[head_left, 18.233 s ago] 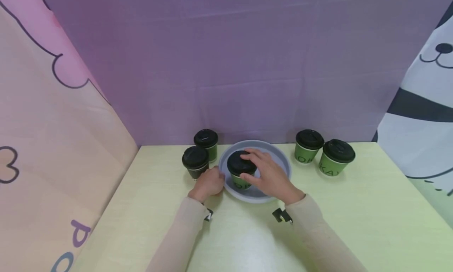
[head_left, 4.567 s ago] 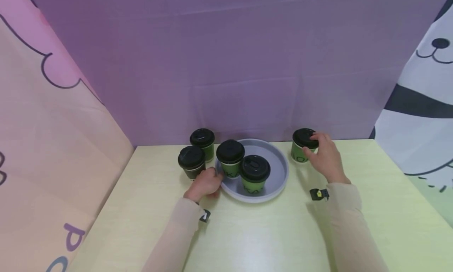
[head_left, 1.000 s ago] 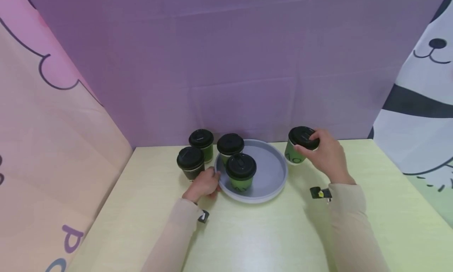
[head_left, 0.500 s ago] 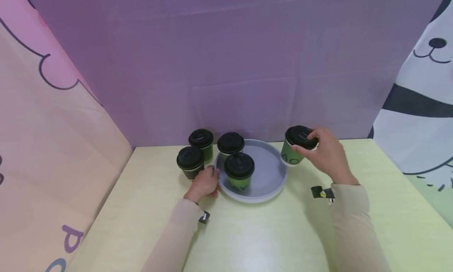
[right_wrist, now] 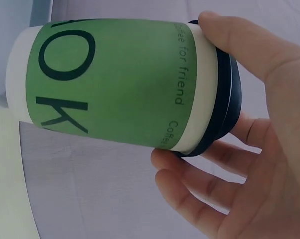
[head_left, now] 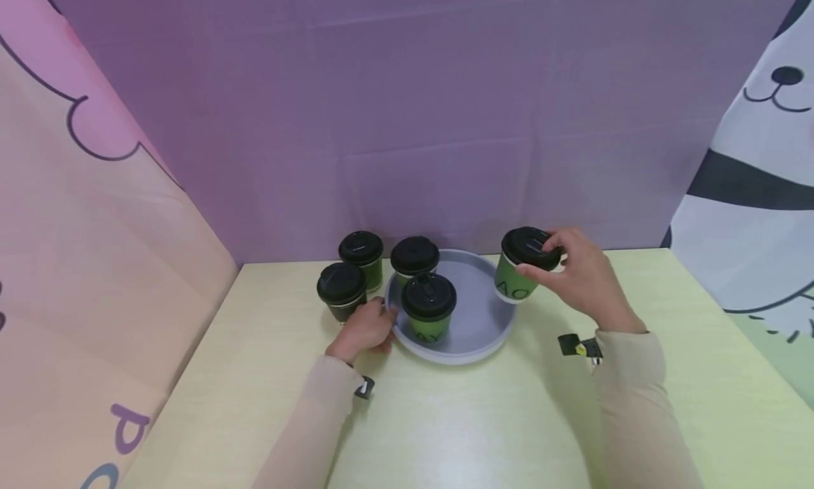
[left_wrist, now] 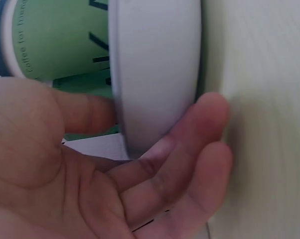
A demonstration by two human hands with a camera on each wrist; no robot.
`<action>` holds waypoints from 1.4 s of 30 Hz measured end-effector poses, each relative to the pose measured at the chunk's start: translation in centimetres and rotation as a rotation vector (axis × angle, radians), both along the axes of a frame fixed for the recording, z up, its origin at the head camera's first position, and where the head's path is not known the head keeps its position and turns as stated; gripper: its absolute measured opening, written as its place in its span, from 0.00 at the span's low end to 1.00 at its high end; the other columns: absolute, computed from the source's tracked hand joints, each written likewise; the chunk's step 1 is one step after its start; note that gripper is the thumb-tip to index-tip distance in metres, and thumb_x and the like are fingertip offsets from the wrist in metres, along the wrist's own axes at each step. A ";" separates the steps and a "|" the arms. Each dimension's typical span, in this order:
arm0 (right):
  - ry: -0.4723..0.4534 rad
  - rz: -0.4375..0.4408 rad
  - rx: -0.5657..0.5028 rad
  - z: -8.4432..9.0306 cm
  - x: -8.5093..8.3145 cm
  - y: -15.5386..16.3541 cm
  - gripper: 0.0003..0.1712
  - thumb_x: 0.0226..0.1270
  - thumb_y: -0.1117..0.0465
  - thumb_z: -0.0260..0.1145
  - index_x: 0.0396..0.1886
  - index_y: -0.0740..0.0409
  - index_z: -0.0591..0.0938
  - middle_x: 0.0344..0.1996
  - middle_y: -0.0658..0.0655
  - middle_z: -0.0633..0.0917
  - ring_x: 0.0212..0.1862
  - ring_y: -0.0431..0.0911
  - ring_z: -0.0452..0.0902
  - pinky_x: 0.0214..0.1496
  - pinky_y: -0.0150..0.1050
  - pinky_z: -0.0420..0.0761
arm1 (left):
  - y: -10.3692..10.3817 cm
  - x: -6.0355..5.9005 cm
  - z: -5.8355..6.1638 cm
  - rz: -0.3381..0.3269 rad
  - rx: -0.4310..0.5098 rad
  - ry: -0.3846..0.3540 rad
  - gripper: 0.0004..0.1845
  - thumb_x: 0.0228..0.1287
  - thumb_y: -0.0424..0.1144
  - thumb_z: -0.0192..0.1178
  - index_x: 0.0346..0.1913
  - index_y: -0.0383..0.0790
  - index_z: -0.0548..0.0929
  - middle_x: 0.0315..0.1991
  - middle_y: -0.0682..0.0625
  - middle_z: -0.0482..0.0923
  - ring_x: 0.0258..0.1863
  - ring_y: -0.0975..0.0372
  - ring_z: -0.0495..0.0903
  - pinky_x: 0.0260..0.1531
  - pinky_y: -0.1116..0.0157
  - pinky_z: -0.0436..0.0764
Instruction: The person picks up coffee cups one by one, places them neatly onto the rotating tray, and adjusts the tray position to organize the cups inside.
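My right hand (head_left: 575, 280) grips a green paper cup (head_left: 518, 271) by its black lid (head_left: 530, 246) and holds it in the air, tilted, over the right rim of the grey round tray (head_left: 483, 319). In the right wrist view the cup (right_wrist: 115, 82) fills the frame, fingers (right_wrist: 239, 45) curled round its lid. My left hand (head_left: 364, 328) grips the tray's left rim, thumb inside and fingers under it, as the left wrist view shows at the rim (left_wrist: 155, 74). Two lidded green cups (head_left: 429, 314) (head_left: 414, 261) stand on the tray.
Two more lidded cups (head_left: 361, 257) (head_left: 342, 298) stand on the pale green table (head_left: 483, 418) just left of the tray. A purple cloth wall backs the table; printed cloths hang at the left and right sides.
My right hand lifted the cup from the table at the right and carried it left, over the tray's rim. The left hand stayed on the tray's left rim.
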State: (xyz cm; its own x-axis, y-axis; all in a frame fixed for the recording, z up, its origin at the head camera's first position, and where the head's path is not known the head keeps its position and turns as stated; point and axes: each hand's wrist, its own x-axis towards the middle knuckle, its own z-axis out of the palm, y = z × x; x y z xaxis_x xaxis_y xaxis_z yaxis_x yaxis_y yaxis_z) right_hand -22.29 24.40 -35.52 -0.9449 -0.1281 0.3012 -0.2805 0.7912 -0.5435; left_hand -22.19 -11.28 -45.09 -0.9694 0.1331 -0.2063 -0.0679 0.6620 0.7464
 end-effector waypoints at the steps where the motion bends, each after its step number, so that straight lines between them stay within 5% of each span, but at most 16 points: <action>1: 0.005 0.009 -0.002 0.0 0.0 0.0 0.33 0.61 0.40 0.75 0.46 0.65 0.79 0.66 0.69 0.76 0.58 0.63 0.76 0.50 0.53 0.78 | -0.1 0.0 0.1 -0.011 -0.010 -0.002 0.16 0.80 0.44 0.48 0.54 0.34 0.77 0.26 0.41 0.84 0.20 0.55 0.83 0.25 0.63 0.80; 10: 0.055 0.067 -0.010 -0.2 0.0 -0.2 0.28 0.60 0.45 0.77 0.43 0.63 0.79 0.63 0.67 0.78 0.55 0.60 0.78 0.48 0.49 0.78 | -0.3 0.1 0.7 -0.069 -0.020 -0.074 0.14 0.78 0.43 0.52 0.53 0.34 0.76 0.34 0.43 0.84 0.25 0.55 0.85 0.31 0.60 0.83; 42: 0.035 0.176 -0.003 -0.5 0.0 -1.2 0.24 0.56 0.48 0.81 0.40 0.56 0.80 0.66 0.60 0.81 0.59 0.55 0.78 0.51 0.47 0.79 | -0.2 0.0 0.0 -0.010 0.021 -0.014 0.20 0.81 0.42 0.48 0.65 0.32 0.72 0.31 0.42 0.85 0.20 0.55 0.85 0.25 0.61 0.83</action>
State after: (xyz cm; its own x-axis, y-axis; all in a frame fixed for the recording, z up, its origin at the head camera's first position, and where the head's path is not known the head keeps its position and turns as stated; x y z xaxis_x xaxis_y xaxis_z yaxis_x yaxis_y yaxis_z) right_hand -22.24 23.25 -35.98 -0.8970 -0.2896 0.3339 -0.4331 0.7267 -0.5332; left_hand -22.16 -11.46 -45.09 -0.9651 0.1472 -0.2166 -0.0716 0.6473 0.7589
